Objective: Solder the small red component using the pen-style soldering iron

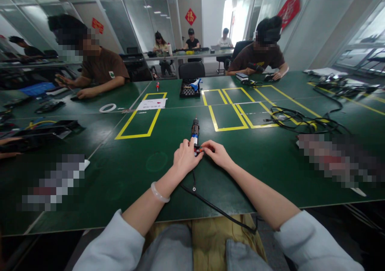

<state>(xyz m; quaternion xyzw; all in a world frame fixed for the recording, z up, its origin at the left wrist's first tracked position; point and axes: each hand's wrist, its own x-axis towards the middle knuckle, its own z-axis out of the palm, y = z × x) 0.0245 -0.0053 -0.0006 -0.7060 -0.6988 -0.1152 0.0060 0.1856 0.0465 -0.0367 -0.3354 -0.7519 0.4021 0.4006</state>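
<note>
Black-and-blue soldering iron (195, 131) is lying on the green table (120, 170); left hand (185, 158) and right hand (217, 152) are pinching its rigid, light handle end, cord trailing.

tape roll (107, 108) | paper sheet (152, 104) | bit case (189, 89) | cable tangle (296, 120)

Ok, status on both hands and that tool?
Left hand and right hand both pinching near end of the soldering iron. Iron lies flat on green table. Cord trails off table edge.
</note>
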